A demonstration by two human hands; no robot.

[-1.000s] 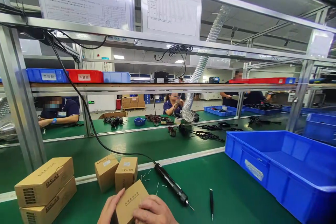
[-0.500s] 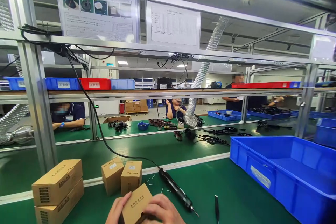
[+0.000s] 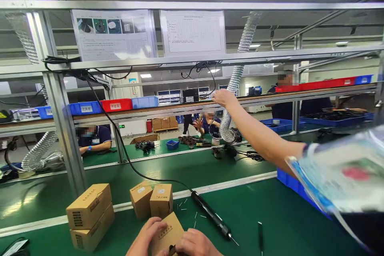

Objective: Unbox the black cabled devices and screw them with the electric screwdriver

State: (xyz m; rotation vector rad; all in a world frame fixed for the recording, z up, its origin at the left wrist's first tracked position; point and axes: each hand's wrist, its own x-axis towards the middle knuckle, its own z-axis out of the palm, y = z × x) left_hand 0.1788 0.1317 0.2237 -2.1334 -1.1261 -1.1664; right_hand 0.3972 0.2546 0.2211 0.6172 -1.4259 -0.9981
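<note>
Carton (image 3: 168, 230) sits tilted between both hands at the near side of the desk (image 3: 255, 204), in front of two small boxes. My left hand (image 3: 146, 237) is clamped on it, fingers over the printed face; my right hand (image 3: 196, 243) is curled at the near edge beside a dark gap, though I can't tell whether its fingertips pinch. I'd brace with the left and work that edge gently, clear of the screwdriver (image 3: 211, 214).

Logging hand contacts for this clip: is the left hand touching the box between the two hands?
Touching. The head view shows the left hand with its fingers lying over the top of the box.
</note>
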